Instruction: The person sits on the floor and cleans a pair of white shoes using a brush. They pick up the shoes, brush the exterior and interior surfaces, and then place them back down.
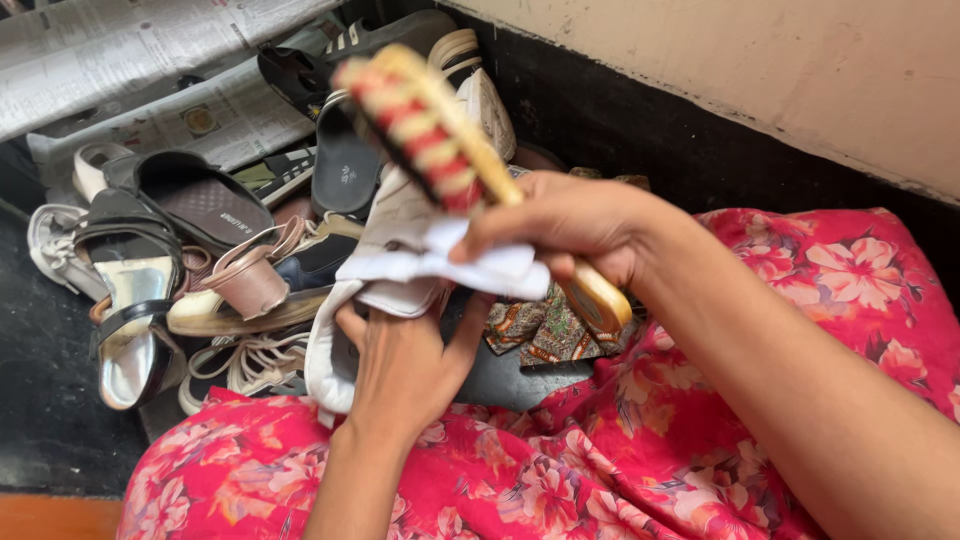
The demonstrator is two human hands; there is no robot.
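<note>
Right hand (pixel 565 225) clenched around a wooden brush (pixel 440 140) with red and cream bristles, left hand (pixel 400 365) grasping a white shoe (pixel 395 245) above the lap, piled sandals (pixel 190 260) beyond on the floor

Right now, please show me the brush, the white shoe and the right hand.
brush (pixel 420 115), head view, on its striped bristles
white shoe (pixel 400 225), head view, on its upper
right hand (pixel 565 225), head view, on its back

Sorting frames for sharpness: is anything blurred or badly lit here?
Head view: the brush is smeared by motion blur; the right hand and left hand are fairly sharp; soft daylight, no glare; the floor at left lies in deep shadow.
</note>
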